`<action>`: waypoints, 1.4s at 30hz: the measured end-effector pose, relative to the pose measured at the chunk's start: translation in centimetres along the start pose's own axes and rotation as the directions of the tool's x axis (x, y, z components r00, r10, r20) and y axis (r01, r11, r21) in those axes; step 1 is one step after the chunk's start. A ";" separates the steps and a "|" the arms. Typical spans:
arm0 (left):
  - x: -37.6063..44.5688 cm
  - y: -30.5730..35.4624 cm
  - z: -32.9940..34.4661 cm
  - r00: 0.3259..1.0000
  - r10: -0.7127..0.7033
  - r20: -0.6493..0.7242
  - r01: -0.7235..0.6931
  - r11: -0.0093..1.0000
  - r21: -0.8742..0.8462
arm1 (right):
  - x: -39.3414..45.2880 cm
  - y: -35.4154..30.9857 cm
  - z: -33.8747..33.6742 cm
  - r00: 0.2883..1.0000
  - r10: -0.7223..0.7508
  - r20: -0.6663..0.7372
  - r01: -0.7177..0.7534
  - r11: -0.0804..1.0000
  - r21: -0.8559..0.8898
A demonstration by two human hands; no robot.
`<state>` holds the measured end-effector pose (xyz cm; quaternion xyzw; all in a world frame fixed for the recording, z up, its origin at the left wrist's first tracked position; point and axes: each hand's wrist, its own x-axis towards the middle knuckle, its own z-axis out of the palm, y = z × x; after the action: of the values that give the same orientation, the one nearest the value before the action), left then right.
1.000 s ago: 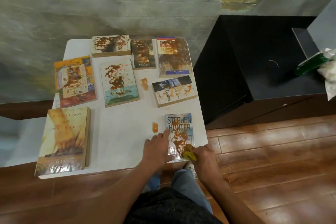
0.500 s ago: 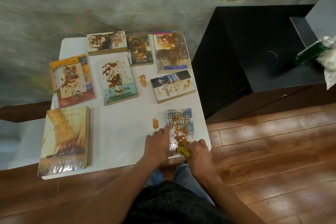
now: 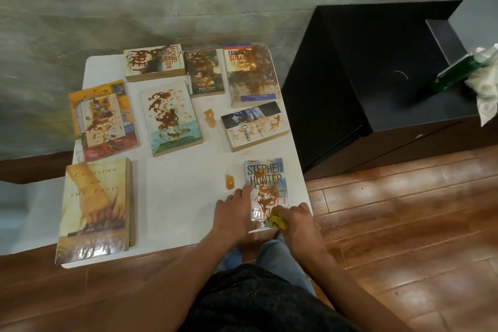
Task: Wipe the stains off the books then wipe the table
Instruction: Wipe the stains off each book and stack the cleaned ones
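Several paperbacks lie flat on a small white table (image 3: 175, 197), most smeared with brown stains. The Stephen Hunter book (image 3: 265, 175) sits at the front right corner, stained across its middle. My left hand (image 3: 234, 211) lies flat, fingers spread, pressing on that book's left edge. My right hand (image 3: 296, 219) is closed around a yellow cloth (image 3: 277, 219) that touches the book's lower right part. The large cream book (image 3: 94, 207) at the front left looks clean. Two brown blots mark the table itself, one blot (image 3: 229, 181) beside the Hunter book and another blot (image 3: 209, 117) mid-table.
A black cabinet (image 3: 377, 83) stands right of the table, carrying a green spray bottle (image 3: 455, 74) and a crumpled white cloth (image 3: 485, 89). A worn grey wall runs behind. Wooden floor (image 3: 404, 210) lies to the right and in front.
My right hand with the yellow cloth has shifted slightly up and left on the Hunter book's lower part. My left hand stays pressed on the book's edge. The view has drifted a little.
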<state>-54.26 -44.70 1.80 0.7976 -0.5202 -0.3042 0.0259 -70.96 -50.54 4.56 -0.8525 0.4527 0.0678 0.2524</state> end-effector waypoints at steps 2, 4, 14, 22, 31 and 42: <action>0.1 0.0 0.1 1.000 -0.007 0.004 0.007 1.000 -0.006 | 0.5 0.3 -0.4 1.000 0.013 -0.025 -0.014 1.000 -0.027; 0.2 0.1 0.0 1.000 -0.011 0.008 0.011 1.000 -0.019 | 1.1 -0.4 -0.2 0.999 0.017 -0.034 -0.019 0.999 -0.046; -0.2 -0.2 -0.1 1.000 0.012 0.016 -0.011 0.999 -0.037 | 0.7 -1.3 0.5 0.999 0.042 -0.035 -0.042 0.999 -0.009; -0.1 -0.1 -0.2 1.000 0.019 0.021 -0.019 0.999 -0.029 | -0.1 -1.3 0.6 1.000 0.028 -0.005 -0.028 0.999 0.028; 0.0 0.0 -0.3 0.999 0.023 0.041 -0.022 0.999 -0.040 | 0.1 -2.1 1.1 0.997 0.081 0.003 -0.081 0.996 0.036; -0.5 -0.5 -0.3 0.999 0.029 0.043 -0.024 0.995 -0.098 | 0.7 -2.4 1.5 0.997 0.071 -0.002 -0.071 0.997 0.033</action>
<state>-53.87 -44.17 2.04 0.7816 -0.5158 -0.3461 0.0572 -68.48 -49.20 3.96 -0.8317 0.4842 0.0681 0.2631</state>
